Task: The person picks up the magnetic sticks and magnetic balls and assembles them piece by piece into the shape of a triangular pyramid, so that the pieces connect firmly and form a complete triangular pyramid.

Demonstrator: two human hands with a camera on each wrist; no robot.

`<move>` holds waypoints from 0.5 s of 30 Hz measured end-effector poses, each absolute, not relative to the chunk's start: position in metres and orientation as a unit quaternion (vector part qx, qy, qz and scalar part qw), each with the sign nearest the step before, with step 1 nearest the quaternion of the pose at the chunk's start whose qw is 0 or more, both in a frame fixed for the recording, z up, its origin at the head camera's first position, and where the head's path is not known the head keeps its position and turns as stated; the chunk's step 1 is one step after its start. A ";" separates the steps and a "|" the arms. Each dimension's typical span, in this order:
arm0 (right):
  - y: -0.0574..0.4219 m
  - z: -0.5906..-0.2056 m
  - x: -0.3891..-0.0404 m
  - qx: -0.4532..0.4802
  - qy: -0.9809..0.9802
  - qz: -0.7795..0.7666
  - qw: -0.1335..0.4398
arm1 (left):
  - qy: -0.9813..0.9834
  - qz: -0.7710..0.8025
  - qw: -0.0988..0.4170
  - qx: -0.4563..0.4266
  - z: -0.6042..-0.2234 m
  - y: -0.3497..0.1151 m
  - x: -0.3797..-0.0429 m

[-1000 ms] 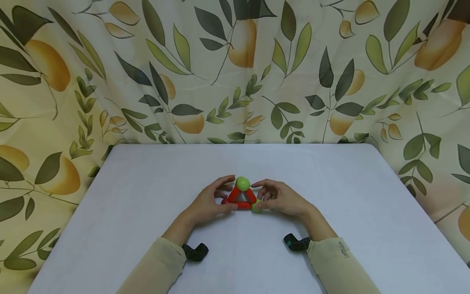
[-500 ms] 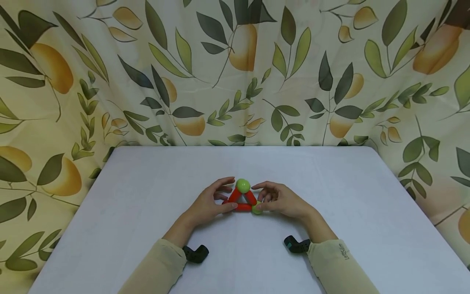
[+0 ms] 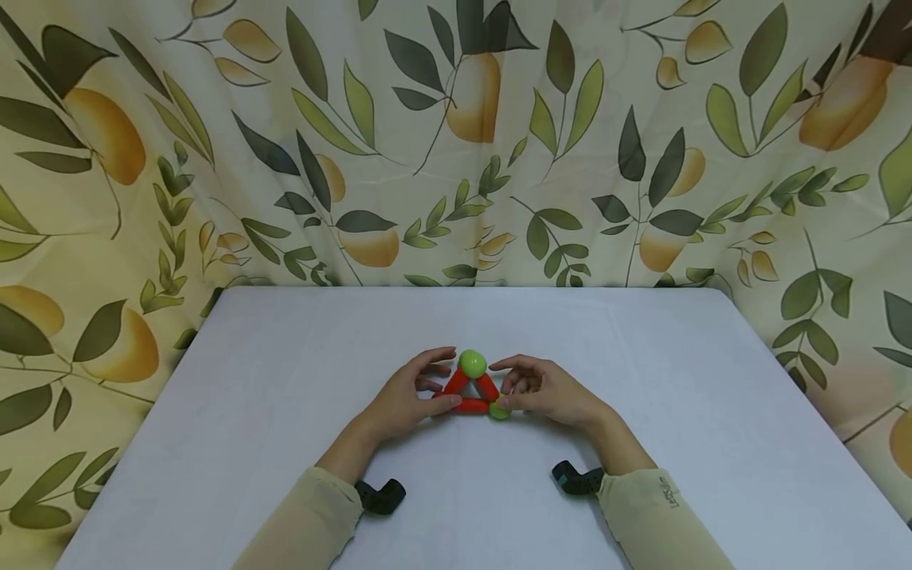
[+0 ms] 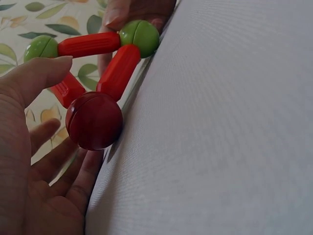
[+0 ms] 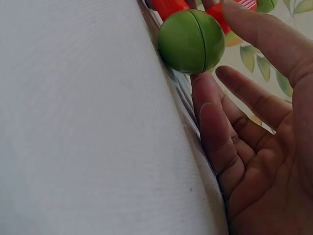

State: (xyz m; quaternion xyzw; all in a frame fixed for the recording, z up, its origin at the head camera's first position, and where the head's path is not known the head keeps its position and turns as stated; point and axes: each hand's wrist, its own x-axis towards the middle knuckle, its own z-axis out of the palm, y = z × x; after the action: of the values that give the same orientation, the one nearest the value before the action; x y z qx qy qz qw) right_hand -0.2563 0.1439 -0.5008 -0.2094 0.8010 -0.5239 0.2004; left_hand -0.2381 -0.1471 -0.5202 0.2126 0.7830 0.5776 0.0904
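A toy triangle of red rods [image 3: 473, 407] and balls stands on the white table in front of me. Its top corner is a green ball [image 3: 473, 364], and another green ball [image 5: 188, 44] forms the lower right corner. A dark red ball [image 4: 94, 122] makes the lower left corner, mostly covered by a thumb in the head view. My left hand [image 3: 402, 400] frames that corner, fingers loosely spread behind the ball and thumb reaching across in front. Around the green right corner, my right hand [image 3: 552, 388] has its thumb in front and its relaxed fingers close behind and beneath the ball.
The white-covered table [image 3: 285, 348] runs back to a curtain [image 3: 427, 237] printed with leaves and fruit. A black wrist device sits below each hand, the left one [image 3: 381, 497] and the right one [image 3: 577, 478] both at the sleeve cuffs.
The whole head view has shifted slightly, so the table and hands sit a little lower in it. Hands and triangle keep the same placement relative to each other.
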 end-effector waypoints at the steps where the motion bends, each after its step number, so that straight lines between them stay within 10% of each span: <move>1: 0.144 -0.501 -0.256 -0.209 0.801 -0.524 0.201 | 0.783 0.578 0.089 0.213 -0.520 -0.147 -0.238; 15: 0.145 -0.500 -0.258 -0.193 0.807 -0.528 0.179 | 0.770 0.602 0.091 0.193 -0.517 -0.155 -0.236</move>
State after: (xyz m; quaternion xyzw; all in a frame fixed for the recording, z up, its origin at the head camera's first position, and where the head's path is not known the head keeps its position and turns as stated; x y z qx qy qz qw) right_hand -0.2583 0.1447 -0.4998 -0.1931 0.8072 -0.5284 0.1787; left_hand -0.2358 -0.1554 -0.5165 0.1930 0.7696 0.6019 0.0908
